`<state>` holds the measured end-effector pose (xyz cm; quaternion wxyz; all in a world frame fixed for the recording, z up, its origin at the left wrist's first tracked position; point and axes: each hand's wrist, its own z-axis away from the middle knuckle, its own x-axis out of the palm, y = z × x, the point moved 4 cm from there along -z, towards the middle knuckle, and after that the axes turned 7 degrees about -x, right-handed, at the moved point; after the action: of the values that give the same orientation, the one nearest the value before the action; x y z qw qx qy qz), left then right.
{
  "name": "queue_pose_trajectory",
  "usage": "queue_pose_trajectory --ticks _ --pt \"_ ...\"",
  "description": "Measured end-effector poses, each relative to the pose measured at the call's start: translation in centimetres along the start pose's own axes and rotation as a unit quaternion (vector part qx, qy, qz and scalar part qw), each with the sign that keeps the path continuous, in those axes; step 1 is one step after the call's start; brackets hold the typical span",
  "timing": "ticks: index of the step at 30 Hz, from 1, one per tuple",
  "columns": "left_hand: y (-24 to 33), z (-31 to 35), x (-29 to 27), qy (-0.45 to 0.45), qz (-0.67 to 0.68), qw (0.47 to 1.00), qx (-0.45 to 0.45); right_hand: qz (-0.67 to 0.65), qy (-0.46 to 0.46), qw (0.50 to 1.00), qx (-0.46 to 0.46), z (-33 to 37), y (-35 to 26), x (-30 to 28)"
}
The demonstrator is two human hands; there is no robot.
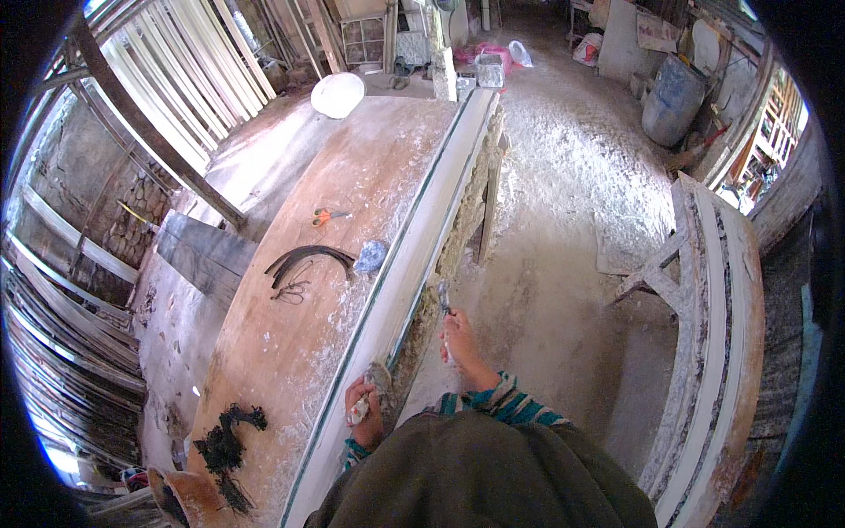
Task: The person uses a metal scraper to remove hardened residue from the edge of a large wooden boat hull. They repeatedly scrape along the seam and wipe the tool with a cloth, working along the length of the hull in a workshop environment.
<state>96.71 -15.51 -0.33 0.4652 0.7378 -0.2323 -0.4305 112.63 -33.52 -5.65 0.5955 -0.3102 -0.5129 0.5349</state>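
Note:
My left hand (361, 403) is closed around a flat, greyish plaster-smeared scraper (379, 377), just over the long white plaster strip (396, 299) with green edges. Whether the blade touches the strip I cannot tell. To its right, past the table's edge, my right hand (459, 340) grips the dark handle of a narrow trowel-like tool (443, 297), whose pale metal end points away from me. The strip runs along the right side of a brown tabletop (290, 352) spattered with white plaster crumbs.
Orange-handled scissors (327, 216), dark curved strips (308, 253), a bluish lump (371, 256) and a black tangled bundle (227, 440) lie on the tabletop. Another bench (704, 352) with long white strips stands at right. A blue barrel (673, 99) and white basin (338, 94) are farther off.

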Motion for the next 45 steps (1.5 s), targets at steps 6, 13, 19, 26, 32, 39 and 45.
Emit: queue_pose_trajectory --ticks 6,13,19,26,32,39,45 --pt "0.4 -1.2 1.0 0.003 -0.008 1.0 -0.018 0.0 -0.02 1.0 0.015 -0.4 -2.3 -1.3" --pt "-0.7 -1.3 1.8 0.017 0.035 0.999 -0.027 -0.005 -0.042 0.996 0.075 -1.4 -0.9 0.7" --pt "1.1 -1.5 1.9 0.005 0.023 1.0 -0.018 -0.017 -0.038 0.998 0.04 -1.4 -0.1 -0.6" --pt "-1.0 -1.0 2.3 0.017 0.052 0.997 -0.047 0.049 -0.036 0.998 0.027 -2.2 -0.2 0.5" --pt "0.2 -1.4 2.0 0.021 0.047 0.999 -0.016 0.003 -0.058 0.994 0.093 -0.8 1.1 -1.2" --pt "0.6 -1.5 1.9 0.007 0.011 1.0 0.0 0.297 -0.061 0.95 -0.074 -2.8 1.4 -2.8" --pt "0.1 -1.4 2.1 0.013 0.037 0.998 -0.039 0.397 -0.064 0.906 -0.133 -2.0 0.1 -2.6"
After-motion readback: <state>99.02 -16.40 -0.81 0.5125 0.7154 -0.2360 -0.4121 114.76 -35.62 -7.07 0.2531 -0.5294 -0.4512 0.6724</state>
